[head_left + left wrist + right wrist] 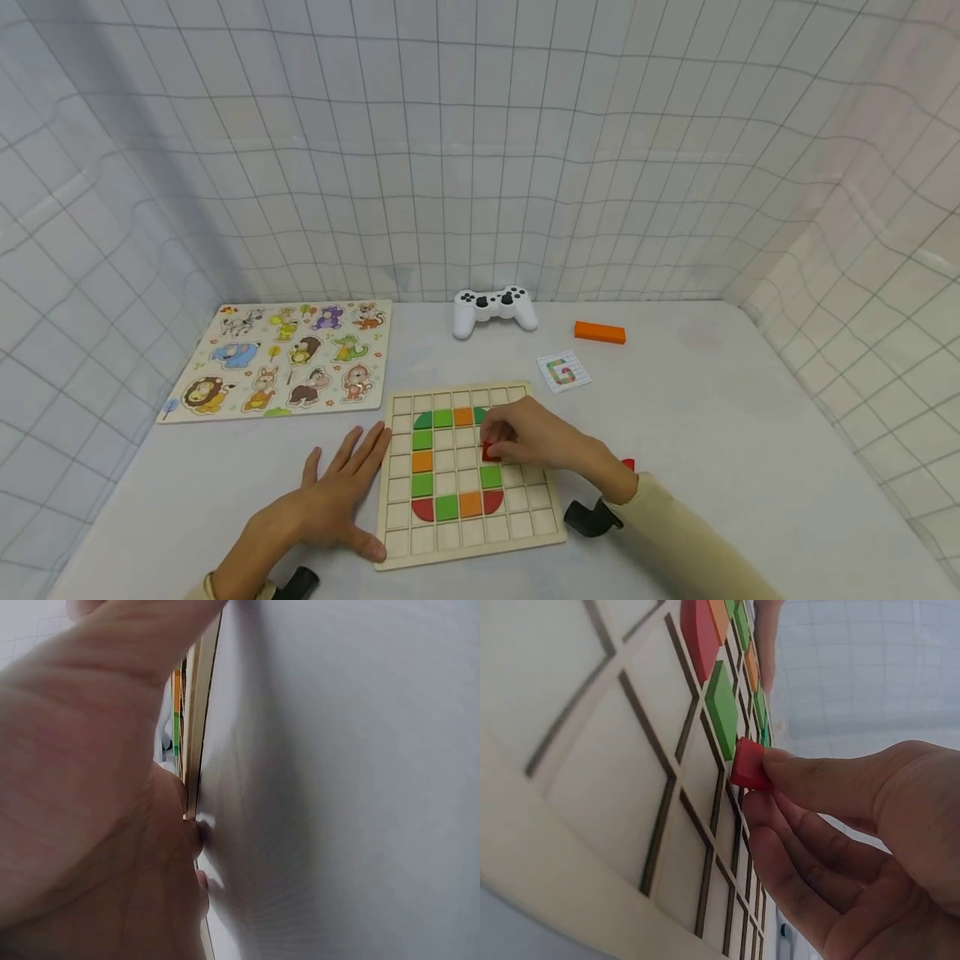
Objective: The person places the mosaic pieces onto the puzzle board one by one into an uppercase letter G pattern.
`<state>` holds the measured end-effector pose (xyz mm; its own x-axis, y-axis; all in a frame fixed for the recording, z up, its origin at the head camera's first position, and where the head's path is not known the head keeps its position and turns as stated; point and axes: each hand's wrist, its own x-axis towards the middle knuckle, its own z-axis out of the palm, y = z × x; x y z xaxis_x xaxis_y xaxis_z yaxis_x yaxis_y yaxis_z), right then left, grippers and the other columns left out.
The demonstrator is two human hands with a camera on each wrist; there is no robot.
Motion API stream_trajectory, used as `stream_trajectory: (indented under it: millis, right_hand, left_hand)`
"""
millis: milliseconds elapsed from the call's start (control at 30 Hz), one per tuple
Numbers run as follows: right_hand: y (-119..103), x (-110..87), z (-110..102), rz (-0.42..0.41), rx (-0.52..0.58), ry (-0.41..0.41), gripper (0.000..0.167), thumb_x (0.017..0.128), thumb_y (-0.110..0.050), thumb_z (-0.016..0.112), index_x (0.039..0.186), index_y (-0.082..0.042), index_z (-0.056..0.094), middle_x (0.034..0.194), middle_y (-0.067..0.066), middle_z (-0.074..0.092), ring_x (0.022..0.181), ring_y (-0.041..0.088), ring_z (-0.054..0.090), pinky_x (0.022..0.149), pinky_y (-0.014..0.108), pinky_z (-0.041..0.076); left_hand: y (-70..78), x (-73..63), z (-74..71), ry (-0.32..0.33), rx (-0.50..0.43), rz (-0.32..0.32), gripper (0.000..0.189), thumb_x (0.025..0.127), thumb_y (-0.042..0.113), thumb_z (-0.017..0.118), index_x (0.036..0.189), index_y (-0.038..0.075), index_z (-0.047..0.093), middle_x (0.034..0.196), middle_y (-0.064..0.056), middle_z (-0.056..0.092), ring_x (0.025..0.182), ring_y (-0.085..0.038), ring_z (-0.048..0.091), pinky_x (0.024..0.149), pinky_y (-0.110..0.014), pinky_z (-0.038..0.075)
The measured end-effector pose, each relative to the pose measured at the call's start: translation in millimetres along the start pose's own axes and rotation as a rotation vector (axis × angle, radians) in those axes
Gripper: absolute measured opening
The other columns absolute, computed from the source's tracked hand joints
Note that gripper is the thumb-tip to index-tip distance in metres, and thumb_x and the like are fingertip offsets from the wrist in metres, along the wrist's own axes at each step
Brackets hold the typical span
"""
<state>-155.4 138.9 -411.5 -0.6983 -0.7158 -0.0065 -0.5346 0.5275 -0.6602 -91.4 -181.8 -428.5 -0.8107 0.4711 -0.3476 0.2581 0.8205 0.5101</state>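
A wooden grid board [401, 543] lies on the table, with green, orange and red tiles set in a ring of its cells. My right hand [543, 437] is over the ring's right side, pinching a small red tile [748, 765] between thumb and fingers. That tile is at a cell just beyond a green tile [721, 711], tilted in the right wrist view. Flat on the table at the board's left edge, my left hand [326, 500] has its fingers spread, fingertips and thumb right at the rim. Part of the ring's far right corner is hidden by my right hand.
Behind the board lie a small pattern card [564, 371], an orange bar [600, 332] and a white game controller [495, 308]. An animal puzzle board [333, 406] is at the back left. Something red [628, 463] peeks out behind my right wrist.
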Motion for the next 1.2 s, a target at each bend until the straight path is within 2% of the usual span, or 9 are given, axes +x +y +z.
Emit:
stream_trajectory:
  millis: [267,500,900,1100,1200]
  right_hand:
    - [-4,4.3,6,0.034,-0.029,0.017,0.003,0.091,-0.008,0.073,0.092,-0.010,0.071,0.082,-0.005,0.067,0.074,0.003,0.058,0.070,0.018,0.052]
    - [-5,4.6,11,0.050,-0.074,0.056,0.004,0.091,-0.010,0.074,0.087,-0.011,0.073,0.078,-0.007,0.068,0.071,0.001,0.056,0.067,0.016,0.051]
    - [-8,0.5,14,0.072,-0.141,0.058,0.009,0.091,-0.012,0.074,0.084,-0.015,0.071,0.078,-0.011,0.063,0.074,0.004,0.053,0.068,0.017,0.048]
    - [-12,-4.0,10,0.074,-0.171,0.039,0.002,0.091,-0.014,0.074,0.090,-0.013,0.073,0.084,-0.010,0.066,0.078,0.005,0.054,0.070,0.017,0.048]
    - [-13,-11.1,3,0.074,-0.190,0.027,0.004,0.092,-0.017,0.073,0.096,-0.014,0.074,0.087,-0.011,0.067,0.081,0.006,0.056,0.074,0.019,0.050]
  left_hand:
    - [-3.5,2.5,2.2,0.002,0.015,-0.011,0.149,0.054,0.074,0.080,0.162,0.013,-0.001,0.169,-0.012,-0.008,0.153,-0.041,-0.016,0.107,-0.078,-0.014]
    - [1.8,1.7,-0.9,0.003,0.030,-0.006,0.148,0.055,0.066,0.085,0.162,0.008,-0.001,0.169,-0.017,-0.008,0.152,-0.045,-0.014,0.105,-0.081,-0.011]
    - [-2.9,1.5,-0.3,0.010,-0.015,0.030,0.148,0.056,0.069,0.083,0.162,0.009,-0.001,0.168,-0.018,-0.007,0.151,-0.046,-0.016,0.104,-0.081,-0.014]
    - [-2.6,1.1,0.1,0.009,-0.024,0.025,0.148,0.055,0.069,0.083,0.162,0.009,0.000,0.169,-0.017,-0.006,0.152,-0.045,-0.015,0.104,-0.081,-0.014]
    - [-4.1,2.0,1.0,0.007,-0.018,0.023,0.148,0.055,0.070,0.083,0.162,0.010,-0.001,0.169,-0.017,-0.006,0.152,-0.045,-0.015,0.104,-0.081,-0.015]
